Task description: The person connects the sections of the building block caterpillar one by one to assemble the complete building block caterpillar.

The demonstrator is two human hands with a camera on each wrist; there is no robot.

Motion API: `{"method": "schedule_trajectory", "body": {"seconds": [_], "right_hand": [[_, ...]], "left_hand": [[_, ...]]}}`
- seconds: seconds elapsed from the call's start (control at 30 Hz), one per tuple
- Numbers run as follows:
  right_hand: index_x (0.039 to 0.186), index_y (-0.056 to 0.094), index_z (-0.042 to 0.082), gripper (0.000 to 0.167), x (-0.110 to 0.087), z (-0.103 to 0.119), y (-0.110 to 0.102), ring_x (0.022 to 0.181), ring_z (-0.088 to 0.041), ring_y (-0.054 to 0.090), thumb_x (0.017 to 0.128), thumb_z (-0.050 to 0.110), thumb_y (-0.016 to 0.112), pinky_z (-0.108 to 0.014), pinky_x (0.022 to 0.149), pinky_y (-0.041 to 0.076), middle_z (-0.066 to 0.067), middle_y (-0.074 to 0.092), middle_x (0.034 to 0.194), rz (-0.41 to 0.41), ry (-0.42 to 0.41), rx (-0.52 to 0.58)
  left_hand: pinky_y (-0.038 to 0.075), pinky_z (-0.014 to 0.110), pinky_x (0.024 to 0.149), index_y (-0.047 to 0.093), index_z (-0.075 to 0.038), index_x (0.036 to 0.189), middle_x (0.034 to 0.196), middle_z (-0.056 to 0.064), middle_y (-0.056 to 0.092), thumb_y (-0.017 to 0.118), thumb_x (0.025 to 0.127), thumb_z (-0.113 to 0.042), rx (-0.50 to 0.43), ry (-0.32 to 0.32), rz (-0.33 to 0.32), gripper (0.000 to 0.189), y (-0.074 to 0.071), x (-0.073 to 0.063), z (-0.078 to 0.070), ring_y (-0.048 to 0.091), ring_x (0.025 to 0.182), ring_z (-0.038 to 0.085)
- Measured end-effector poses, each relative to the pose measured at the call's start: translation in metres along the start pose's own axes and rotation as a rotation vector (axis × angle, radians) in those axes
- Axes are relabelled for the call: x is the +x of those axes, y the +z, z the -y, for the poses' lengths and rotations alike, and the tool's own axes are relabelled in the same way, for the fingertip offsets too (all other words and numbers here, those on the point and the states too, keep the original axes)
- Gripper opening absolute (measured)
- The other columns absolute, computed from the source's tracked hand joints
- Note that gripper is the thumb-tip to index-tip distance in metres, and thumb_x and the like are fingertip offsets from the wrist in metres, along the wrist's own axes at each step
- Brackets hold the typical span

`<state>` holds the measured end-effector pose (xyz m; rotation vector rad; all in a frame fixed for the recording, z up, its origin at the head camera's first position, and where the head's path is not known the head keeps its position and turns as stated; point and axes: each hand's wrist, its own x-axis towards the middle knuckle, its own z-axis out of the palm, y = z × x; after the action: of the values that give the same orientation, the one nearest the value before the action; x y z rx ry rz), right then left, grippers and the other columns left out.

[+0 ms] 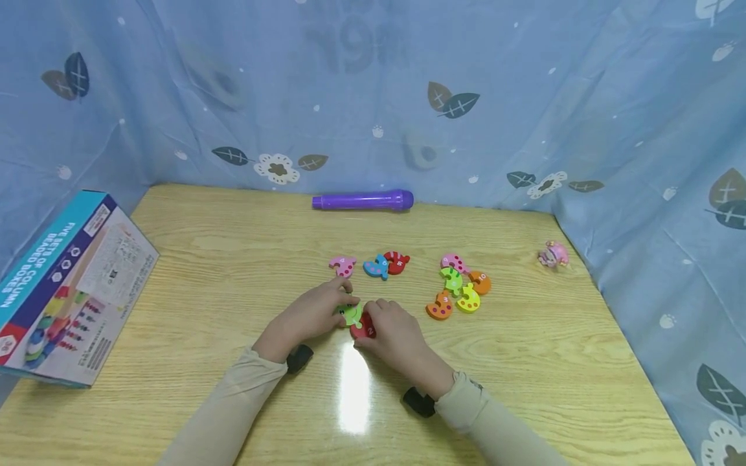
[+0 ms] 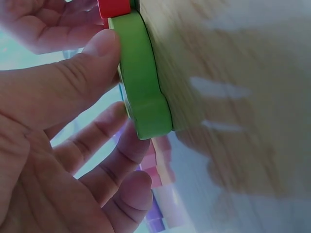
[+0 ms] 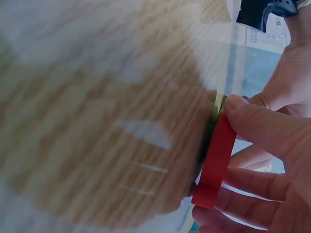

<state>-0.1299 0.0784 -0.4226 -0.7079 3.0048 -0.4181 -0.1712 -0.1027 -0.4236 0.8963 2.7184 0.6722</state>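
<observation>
Near the middle of the table my left hand (image 1: 317,309) pinches a green puzzle piece (image 1: 351,315) with a face on it, thumb on one side and fingers on the other. My right hand (image 1: 396,333) grips a red puzzle piece (image 1: 362,329) marked 2. The two pieces meet edge to edge, low on the tabletop. In the left wrist view the green piece (image 2: 141,73) stands out between thumb and fingertips, with the red one (image 2: 114,8) at its end. From the right wrist, the thumb and fingers hold the red piece (image 3: 216,160).
Behind the hands lie a pink piece (image 1: 342,265), a blue piece (image 1: 375,266) and a red piece (image 1: 396,263). Several more, including an orange one (image 1: 440,307), cluster rightward. A purple microphone-shaped stick (image 1: 362,200), a box (image 1: 81,291) and a small pink toy (image 1: 553,254) stand farther out.
</observation>
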Motion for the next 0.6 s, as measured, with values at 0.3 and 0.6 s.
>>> {"method": "schedule_trajectory", "body": {"seconds": [0.3, 0.6], "right_hand": [[0.095, 0.056, 0.010, 0.045, 0.0012, 0.0007, 0.0016, 0.068, -0.011, 0.042, 0.069, 0.040, 0.079, -0.020, 0.049, 0.036, 0.004, 0.044, 0.079, 0.008, 0.006, 0.014], [0.105, 0.058, 0.011, 0.057, -0.0013, -0.0082, -0.0008, 0.075, -0.013, 0.048, 0.066, 0.049, 0.077, -0.024, 0.055, 0.042, 0.001, 0.051, 0.090, 0.033, 0.013, 0.027]], "left_hand": [[0.045, 0.031, 0.086, 0.063, -0.009, 0.120, 0.118, 0.003, 0.050, 0.074, 0.077, -0.014, 0.010, -0.003, -0.007, 0.045, 0.0013, 0.0000, 0.0009, 0.052, 0.100, 0.016], [0.044, 0.032, 0.087, 0.063, -0.009, 0.119, 0.118, 0.003, 0.050, 0.074, 0.076, -0.014, -0.003, 0.001, -0.014, 0.044, 0.0023, 0.0017, 0.0014, 0.053, 0.101, 0.016]]}}
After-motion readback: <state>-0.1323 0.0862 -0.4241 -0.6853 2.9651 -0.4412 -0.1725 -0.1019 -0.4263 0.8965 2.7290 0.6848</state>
